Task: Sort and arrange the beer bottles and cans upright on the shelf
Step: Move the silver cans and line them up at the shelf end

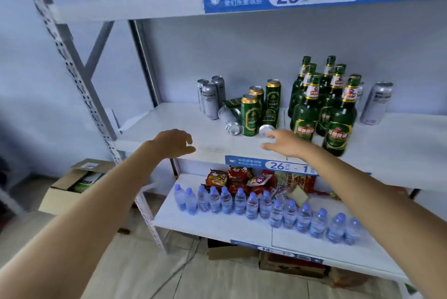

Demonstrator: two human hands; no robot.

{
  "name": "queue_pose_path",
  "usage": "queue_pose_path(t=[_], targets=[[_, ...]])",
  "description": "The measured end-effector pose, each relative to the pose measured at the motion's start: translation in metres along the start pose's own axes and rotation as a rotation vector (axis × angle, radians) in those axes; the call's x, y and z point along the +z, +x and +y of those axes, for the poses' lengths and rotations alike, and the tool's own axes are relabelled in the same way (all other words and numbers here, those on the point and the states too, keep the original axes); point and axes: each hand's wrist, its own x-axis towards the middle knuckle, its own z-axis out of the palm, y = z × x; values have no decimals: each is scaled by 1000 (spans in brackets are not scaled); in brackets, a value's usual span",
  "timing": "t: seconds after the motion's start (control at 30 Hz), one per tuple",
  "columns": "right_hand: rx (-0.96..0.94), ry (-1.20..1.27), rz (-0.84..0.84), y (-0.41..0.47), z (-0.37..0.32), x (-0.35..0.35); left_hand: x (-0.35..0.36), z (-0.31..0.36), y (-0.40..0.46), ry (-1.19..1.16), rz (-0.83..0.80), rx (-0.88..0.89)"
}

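On the white middle shelf stand three silver cans at the left, upright green cans in the middle, and several green beer bottles at the right. A silver can lies on its side in front of the green cans, and a green can lies behind them. Another silver can leans at the far right. My left hand hovers open over the shelf's front edge. My right hand is open, fingers just in front of a lying silver can's end.
The lower shelf holds a row of small water bottles and snack packets. The top shelf carries jars. A cardboard box sits on the floor at left, more boxes under the rack. A perforated metal upright stands at left.
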Motion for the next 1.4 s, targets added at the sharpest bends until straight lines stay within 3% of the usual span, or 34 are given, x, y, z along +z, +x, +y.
queue_pose_path(t=[0.27, 0.57, 0.77, 1.0, 1.13, 1.4], targets=[[14, -65, 34, 79, -88, 26, -8, -133, 27, -42, 39, -98], [146, -106, 59, 201, -112, 48, -13, -182, 132, -40, 32, -80], [295, -166, 18, 260, -109, 70, -23, -174, 215, -137, 42, -9], [332, -246, 28, 287, -106, 63, -22, -130, 311, -558, 18, 26], [373, -289, -12, 295, -109, 67, -28, -101, 351, -692, 88, 156], [597, -90, -144, 300, -117, 62, -22, -74, 389, -587, 183, 193]])
